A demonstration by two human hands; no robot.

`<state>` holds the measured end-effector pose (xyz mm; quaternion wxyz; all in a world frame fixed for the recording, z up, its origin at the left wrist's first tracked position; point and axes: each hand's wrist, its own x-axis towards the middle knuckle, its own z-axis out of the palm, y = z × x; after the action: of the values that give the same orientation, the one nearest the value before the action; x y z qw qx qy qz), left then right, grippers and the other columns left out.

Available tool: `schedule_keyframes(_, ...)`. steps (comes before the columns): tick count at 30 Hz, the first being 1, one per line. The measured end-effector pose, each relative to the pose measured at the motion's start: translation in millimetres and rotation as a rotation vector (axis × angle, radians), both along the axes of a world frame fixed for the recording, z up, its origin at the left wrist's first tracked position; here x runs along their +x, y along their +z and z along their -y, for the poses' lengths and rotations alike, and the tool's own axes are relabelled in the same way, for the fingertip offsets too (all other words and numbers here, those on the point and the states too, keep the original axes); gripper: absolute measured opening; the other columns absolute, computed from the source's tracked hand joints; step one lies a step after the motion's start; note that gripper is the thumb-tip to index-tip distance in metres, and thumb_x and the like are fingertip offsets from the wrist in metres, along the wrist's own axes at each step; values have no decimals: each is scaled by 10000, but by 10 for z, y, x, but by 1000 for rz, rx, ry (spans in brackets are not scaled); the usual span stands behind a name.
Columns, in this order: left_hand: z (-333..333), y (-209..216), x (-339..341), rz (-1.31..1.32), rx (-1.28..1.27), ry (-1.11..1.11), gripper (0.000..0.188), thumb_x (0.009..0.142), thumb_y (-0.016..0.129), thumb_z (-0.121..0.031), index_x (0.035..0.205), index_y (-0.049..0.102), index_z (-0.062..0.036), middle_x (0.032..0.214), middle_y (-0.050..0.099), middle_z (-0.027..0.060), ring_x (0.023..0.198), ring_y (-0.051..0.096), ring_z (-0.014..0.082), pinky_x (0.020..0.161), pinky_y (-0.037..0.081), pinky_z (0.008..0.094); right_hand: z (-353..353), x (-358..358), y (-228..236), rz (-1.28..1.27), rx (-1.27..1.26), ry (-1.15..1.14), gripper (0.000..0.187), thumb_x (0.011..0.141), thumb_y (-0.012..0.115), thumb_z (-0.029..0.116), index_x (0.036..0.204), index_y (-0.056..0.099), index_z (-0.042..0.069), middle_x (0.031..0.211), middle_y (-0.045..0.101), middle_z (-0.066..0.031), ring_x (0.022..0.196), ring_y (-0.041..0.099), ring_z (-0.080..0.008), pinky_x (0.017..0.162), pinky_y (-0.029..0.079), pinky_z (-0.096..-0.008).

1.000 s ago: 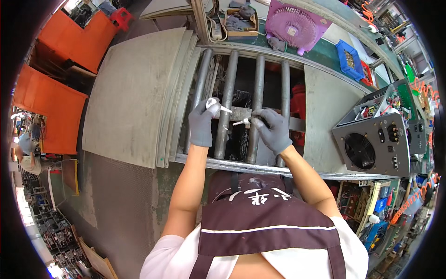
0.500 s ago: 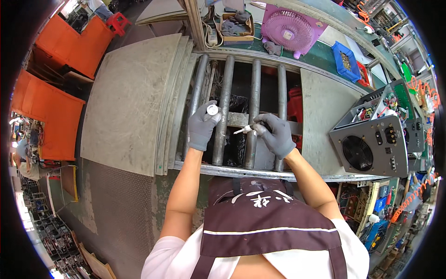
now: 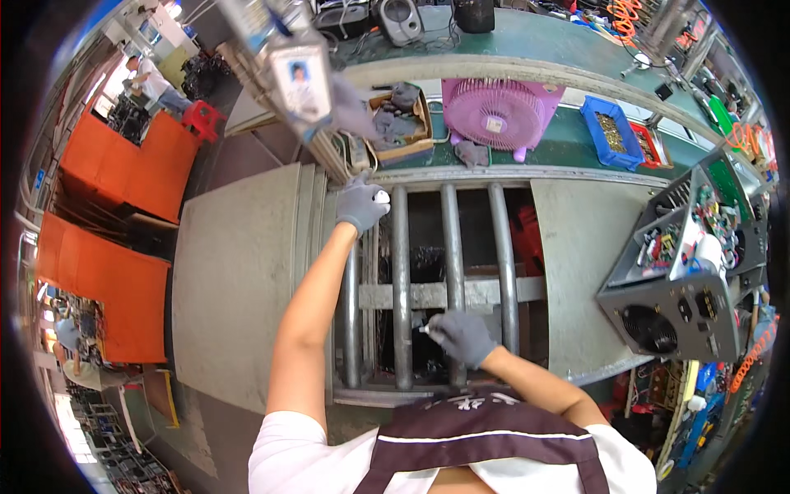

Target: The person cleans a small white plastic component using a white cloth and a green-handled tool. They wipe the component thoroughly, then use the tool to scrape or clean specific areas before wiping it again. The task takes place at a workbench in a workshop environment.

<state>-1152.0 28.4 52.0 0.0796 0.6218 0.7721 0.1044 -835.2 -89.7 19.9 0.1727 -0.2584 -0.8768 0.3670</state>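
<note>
My left hand [image 3: 362, 206], in a grey glove, is stretched to the far end of the metal rollers [image 3: 401, 288]. Its fingers are closed around a small white bottle-like container [image 3: 381, 197], of which only the rounded end shows. Nearer to me, my right hand [image 3: 463, 338], also gloved in grey, hovers over the rollers with its fingers pinched. A small white nozzle-like piece [image 3: 425, 328] sticks out from its fingertips to the left; the rest of it is hidden by the glove.
Stacked metal sheets [image 3: 239, 280] lie left of the rollers. At the right stands an opened electronic unit [image 3: 671, 317] on a flat plate [image 3: 576, 272]. Beyond the rollers are a pink fan [image 3: 498, 119], a blue tray [image 3: 594, 136] of small parts and a cardboard box [image 3: 407, 148]. A hanging badge [image 3: 300, 82] covers a post.
My left hand has reached forward to the far end of the rollers with the white container. My right hand stays over the near rollers, turned so less of the white piece shows. The view has tilted up.
</note>
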Motion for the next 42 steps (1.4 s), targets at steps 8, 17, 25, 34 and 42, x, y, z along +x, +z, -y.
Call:
schedule_keyframes(8, -1612, -850, -891, -234, -336, -145, 511, 650, 677, -350, 1138, 677, -196, 1426, 426, 69, 1175, 525, 306, 1004, 418, 364, -234, -255, -647, -180, -73, 38, 154, 811, 667, 228, 918, 588, 151, 731, 576, -60, 656, 598, -253, 520, 467, -401)
schedule_keyframes(17, -1609, -731, -853, 70, -187, -10, 451, 711, 714, -360, 1022, 678, -35, 1008, 665, 137, 893, 642, 252, 792, 496, 334, -432, -205, -749, -180, -196, -41, 181, 795, 673, 178, 923, 565, 109, 711, 520, -70, 653, 564, -266, 545, 452, -375)
schedule_keyframes(25, 603, -11, -173, 894, 90, 218, 461, 753, 720, -217, 1155, 626, -12, 1066, 646, 70, 1010, 580, 156, 906, 453, 312, -230, -130, -704, -173, -287, -165, 203, 810, 696, 178, 947, 646, 37, 782, 645, -114, 672, 634, -227, 606, 487, -310)
schedule_keyframes(34, 2407, -144, 947, 1289, -26, 320, 508, 718, 705, -155, 1190, 603, 6, 1138, 628, 72, 1055, 572, 168, 946, 429, 328, -148, -171, -349, -46, -525, -182, 241, 819, 666, 245, 945, 643, 40, 768, 654, -139, 682, 629, -248, 641, 481, -347)
schedule_keyframes(42, 2436, -162, 1330, 916, 53, -101, 371, 676, 753, -192, 1022, 683, -79, 1094, 576, 112, 1094, 539, 256, 965, 415, 346, -41, -169, -98, -87, -464, -168, 223, 806, 652, 172, 972, 631, 23, 815, 660, -174, 748, 654, -268, 691, 503, -351)
